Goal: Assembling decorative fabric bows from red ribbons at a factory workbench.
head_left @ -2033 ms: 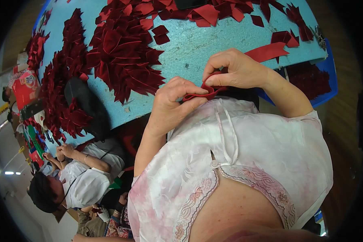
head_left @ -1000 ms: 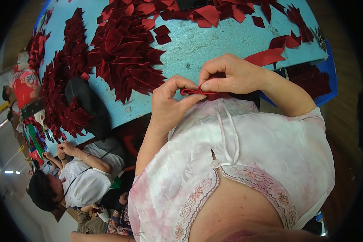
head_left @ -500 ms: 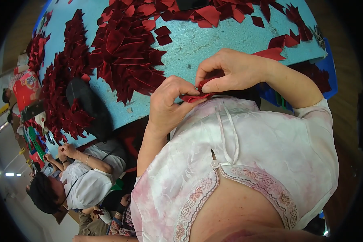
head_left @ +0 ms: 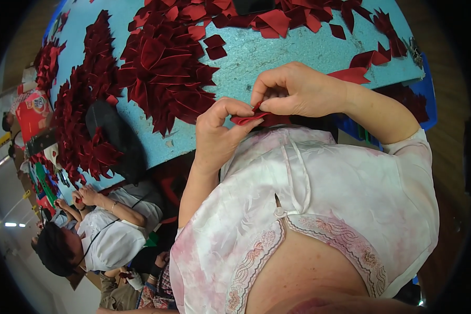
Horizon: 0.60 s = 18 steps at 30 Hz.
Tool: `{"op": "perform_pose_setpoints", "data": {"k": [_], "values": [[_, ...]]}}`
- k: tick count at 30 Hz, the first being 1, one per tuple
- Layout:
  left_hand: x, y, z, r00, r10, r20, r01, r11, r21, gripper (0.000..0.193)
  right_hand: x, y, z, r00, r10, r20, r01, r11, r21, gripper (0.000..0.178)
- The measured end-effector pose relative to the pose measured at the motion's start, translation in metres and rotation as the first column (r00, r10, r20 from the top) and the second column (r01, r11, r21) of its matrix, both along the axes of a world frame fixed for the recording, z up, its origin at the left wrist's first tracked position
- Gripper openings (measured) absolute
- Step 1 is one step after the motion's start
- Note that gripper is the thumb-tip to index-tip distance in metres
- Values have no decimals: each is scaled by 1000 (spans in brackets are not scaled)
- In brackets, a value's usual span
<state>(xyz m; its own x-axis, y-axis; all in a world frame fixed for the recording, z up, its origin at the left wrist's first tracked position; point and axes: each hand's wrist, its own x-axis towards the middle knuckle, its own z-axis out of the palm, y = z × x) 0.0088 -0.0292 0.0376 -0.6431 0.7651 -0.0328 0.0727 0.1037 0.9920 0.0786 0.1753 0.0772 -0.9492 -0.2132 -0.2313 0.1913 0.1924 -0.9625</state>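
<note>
In the head view, the left hand and the right hand meet near the middle of the frame, just above the person's pale, pink-tinged top. Both are closed on one folded strip of red cloth. The left thumb and forefinger pinch its folded layers from the left; the right thumb and forefinger grip its upper edge, with the fingers curled behind. The cloth lies between the hands, off the near edge of the light-blue counter; the right fingers hide part of it.

On the counter, left of center, a broad heap of dark red, pointed pieces spreads near the left hand. Two small dark red diamonds lie just right of the heap. Loose red scraps run along the top of the frame. At upper right, a red ribbon lies beyond the right forearm, and a dark red bundle lies near the counter's corner. A blue bin stands past that corner, holding dark red material. Toward the left, a black object rests beside more pointed pieces. At lower left sits a co-worker in white with a dark cap, both hands raised together.
</note>
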Motion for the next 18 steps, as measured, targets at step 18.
{"op": "perform_pose_setpoints", "data": {"k": [18], "values": [[-6, 3, -8, 999, 33, -6, -33, 999, 30, 22, -5, 7, -5, 999, 47, -18, -47, 999, -15, 12]]}}
